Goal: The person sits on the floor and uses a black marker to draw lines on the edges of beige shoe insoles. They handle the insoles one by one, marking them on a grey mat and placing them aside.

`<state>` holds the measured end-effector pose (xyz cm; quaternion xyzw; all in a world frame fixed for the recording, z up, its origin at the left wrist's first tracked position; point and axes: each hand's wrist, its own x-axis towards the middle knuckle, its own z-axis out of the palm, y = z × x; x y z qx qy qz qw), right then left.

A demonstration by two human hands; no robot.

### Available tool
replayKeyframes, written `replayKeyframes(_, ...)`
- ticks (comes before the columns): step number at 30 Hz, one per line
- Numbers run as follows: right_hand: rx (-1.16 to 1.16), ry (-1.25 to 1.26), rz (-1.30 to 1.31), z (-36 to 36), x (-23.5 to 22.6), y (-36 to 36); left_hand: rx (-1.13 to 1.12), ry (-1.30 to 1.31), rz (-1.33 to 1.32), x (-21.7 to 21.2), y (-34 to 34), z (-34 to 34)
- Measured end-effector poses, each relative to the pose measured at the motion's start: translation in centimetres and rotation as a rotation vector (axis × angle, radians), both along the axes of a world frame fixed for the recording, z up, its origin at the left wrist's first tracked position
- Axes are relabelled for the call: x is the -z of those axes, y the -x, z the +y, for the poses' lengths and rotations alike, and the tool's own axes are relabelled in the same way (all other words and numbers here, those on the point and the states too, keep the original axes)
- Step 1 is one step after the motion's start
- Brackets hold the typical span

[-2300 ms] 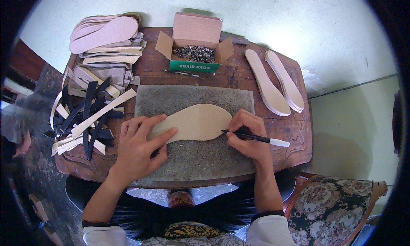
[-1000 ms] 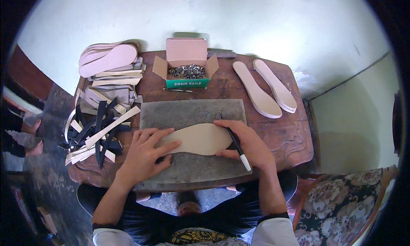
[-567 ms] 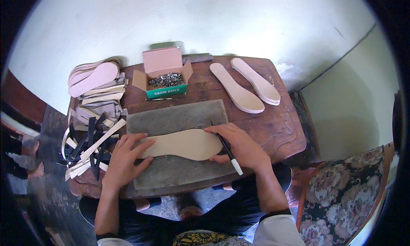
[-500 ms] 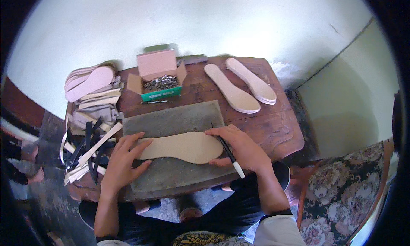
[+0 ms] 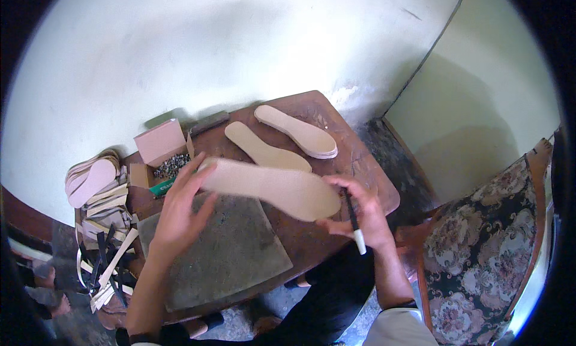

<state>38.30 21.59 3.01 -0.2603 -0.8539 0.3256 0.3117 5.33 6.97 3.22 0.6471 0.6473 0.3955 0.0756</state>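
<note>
Head view: both hands hold a tan insole (image 5: 270,187) lifted above the grey slab (image 5: 222,250) on the bench (image 5: 354,166). Left hand (image 5: 180,211) fingers spread under its heel end; right hand (image 5: 360,217) pinches the toe end while gripping a black pen (image 5: 354,223). Advise supporting both ends evenly, pen tip clear of the surface.

A small dark wooden table (image 5: 366,184) with rounded corners stands against a pale, slightly stained plaster wall (image 5: 198,52) that fills the view from nine o'clock round to one o'clock. At two o'clock a second wall (image 5: 498,100), tinted light green, meets the first in a dark vertical corner line, with a soft shadow low on it. An upholstered chair (image 5: 486,256) in a dark floral fabric sits at four o'clock, and rough grey floor (image 5: 393,145) shows between it and the table.
</note>
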Motion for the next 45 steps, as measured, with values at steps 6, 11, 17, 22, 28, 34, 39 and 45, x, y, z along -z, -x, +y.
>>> replayKeyframes(6,0.256,-0.002,-0.037,7.2,-0.8,1.1,0.0,-0.07,-0.174,1.8,0.5,15.5)
replayKeyframes(11,0.339,-0.023,-0.11,12.0,3.5,3.0,-0.004,0.17,-0.209,5.9,1.7,24.4)
replayKeyframes(17,0.358,0.006,-0.137,12.9,5.2,3.0,-0.029,0.224,-0.055,8.6,0.9,26.3)
replayKeyframes(22,0.362,-0.034,-0.183,12.2,5.0,4.0,-0.034,0.059,0.075,8.5,0.6,23.5)
replayKeyframes(28,0.387,-0.16,-0.009,11.8,4.4,2.4,0.296,-0.05,0.017,0.4,-2.6,9.9)
replayKeyframes(34,0.178,-0.085,0.02,4.1,-1.1,7.4,0.107,0.117,-0.05,-3.4,3.6,-5.2)
replayKeyframes(39,-0.195,0.034,0.064,-0.8,-4.3,14.9,-0.264,0.029,-0.125,-2.6,11.7,-13.7)
replayKeyframes(45,-0.374,0.356,-0.083,-7.5,-5.9,27.4,-0.885,0.105,-0.231,-0.3,24.2,-21.2)
